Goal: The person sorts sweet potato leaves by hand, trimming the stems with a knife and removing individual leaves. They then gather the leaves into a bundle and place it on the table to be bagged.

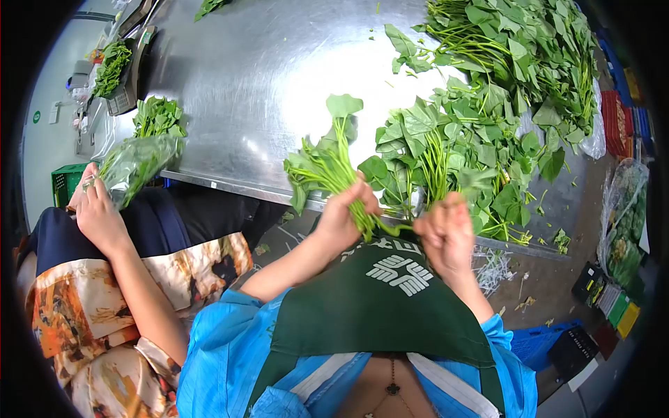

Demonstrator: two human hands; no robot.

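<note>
My left hand (346,211) is closed around a bunch of leafy green stems (334,161), with the leaves pointing up and away and the cut ends below my fingers. Beside it, my right hand (446,235) is slightly blurred, its fingers curled on a bent green stem (394,228) that reaches over from the bottom of the bunch. A blurred leaf (477,180) shows just above my right fingers. Both hands are over my dark green apron (376,320), at the near edge of the metal table (230,83).
A large heap of leafy greens (516,49) covers the table's right side. At left, a co-worker's hands (94,209) hold a clear plastic bag (132,167) of greens. Beyond stands a scale (129,87) with greens on it. A blue crate (543,345) sits at lower right.
</note>
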